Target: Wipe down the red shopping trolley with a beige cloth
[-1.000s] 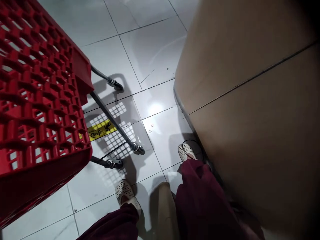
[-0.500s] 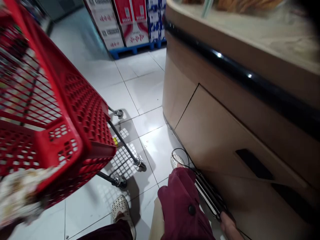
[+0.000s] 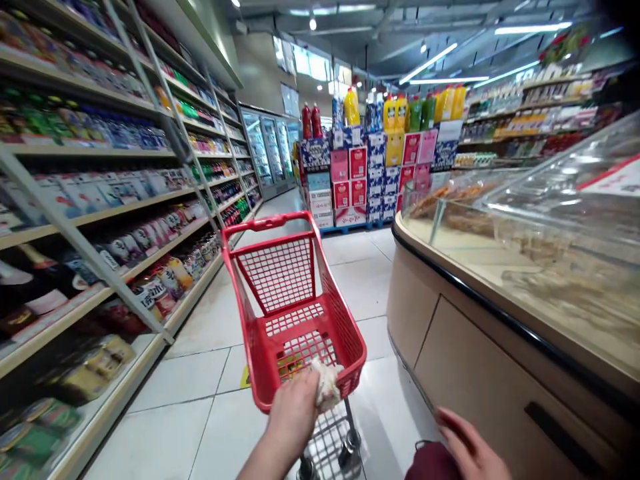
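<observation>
A red plastic shopping cart (image 3: 300,320) stands in front of me, its basket slanting away. My left hand (image 3: 296,403) is closed at the cart's near rim, with a crumpled whitish, stained rag (image 3: 327,383) bunched at its fingers and lying over the rim. The hand itself hides part of the rim, so I cannot tell whether it also grips the cart. Low at the right, beside the beige display counter (image 3: 465,347), my right hand (image 3: 470,443) has its fingers stretched out and nothing visible in them. A maroon knee (image 3: 433,463) shows next to it.
Tall shelves (image 3: 150,257) of bottles and cans line the left side. Ahead, drink cartons (image 3: 350,193) are stacked on a blue pallet, with juice bottles (image 3: 397,113) on top. Glass-door fridges (image 3: 270,150) stand further back. The counter carries clear covers (image 3: 555,180) over food.
The view has lifted from the floor to the aisle. The cart now appears in the middle, and my left hand shows at its rim with the rag. My right hand is still low beside the counter.
</observation>
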Available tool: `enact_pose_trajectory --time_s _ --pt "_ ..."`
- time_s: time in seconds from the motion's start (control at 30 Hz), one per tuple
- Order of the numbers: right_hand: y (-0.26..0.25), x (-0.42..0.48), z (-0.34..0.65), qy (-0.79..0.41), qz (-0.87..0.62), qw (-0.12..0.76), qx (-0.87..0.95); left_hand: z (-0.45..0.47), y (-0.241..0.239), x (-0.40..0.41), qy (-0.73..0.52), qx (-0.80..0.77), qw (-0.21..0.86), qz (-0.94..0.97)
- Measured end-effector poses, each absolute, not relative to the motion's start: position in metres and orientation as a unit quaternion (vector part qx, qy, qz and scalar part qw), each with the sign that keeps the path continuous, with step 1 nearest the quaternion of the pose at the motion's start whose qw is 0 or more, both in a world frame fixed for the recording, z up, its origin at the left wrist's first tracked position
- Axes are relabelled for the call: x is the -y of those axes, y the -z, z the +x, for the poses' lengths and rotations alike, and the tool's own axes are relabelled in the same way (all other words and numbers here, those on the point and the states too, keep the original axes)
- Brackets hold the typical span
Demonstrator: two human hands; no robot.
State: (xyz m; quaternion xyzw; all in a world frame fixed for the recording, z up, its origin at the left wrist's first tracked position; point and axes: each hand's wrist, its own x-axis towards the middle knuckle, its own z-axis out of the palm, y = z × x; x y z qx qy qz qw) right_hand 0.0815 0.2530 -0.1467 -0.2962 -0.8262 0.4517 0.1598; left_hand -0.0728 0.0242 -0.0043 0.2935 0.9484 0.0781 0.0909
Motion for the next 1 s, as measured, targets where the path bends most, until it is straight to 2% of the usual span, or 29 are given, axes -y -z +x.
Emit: enact_pose_trajectory --time_s 0.1,0.2,0.27,0.33,0.43,0.6,0.67,0.83,1.0 --pt "0.078 -0.18 0.018 -0.524 -0.075 0.204 0.823 -0.064 0.006 -0.025 -0.238 -0.918 0.066 0.31" --pt "0.032 -0.139 -0.02 -0.505 0.007 0.236 0.83 -0.063 0.001 -0.009 -0.357 -0.878 0.066 0.313" --pt "0.02 -0.145 -0.026 -0.502 0.005 0.247 0.829 -0.067 -0.005 0.008 -0.328 -0.884 0.073 0.326" --pt "0.022 -0.163 -0.022 -0.47 -0.012 0.279 0.837 -0.07 -0.01 0.021 -0.241 -0.9 0.061 0.357" --pt "0.044 -0.171 -0.016 -0.349 -0.017 0.345 0.871 -0.073 -0.008 0.024 -0.116 -0.92 0.018 0.373" --pt "0.078 -0.152 -0.021 -0.232 0.125 0.342 0.902 -0.068 0.003 0.015 -0.083 -0.933 -0.032 0.348" --pt "0.077 -0.17 -0.02 -0.22 0.113 0.321 0.914 -0.065 0.004 0.014 -0.07 -0.937 -0.031 0.341" --pt "0.069 -0.214 -0.011 -0.248 -0.071 0.305 0.917 -0.051 0.014 -0.013 -0.029 -0.948 -0.03 0.316" --pt "0.062 -0.215 -0.011 -0.295 -0.004 0.286 0.912 -0.05 0.001 -0.033 -0.037 -0.926 -0.004 0.375"
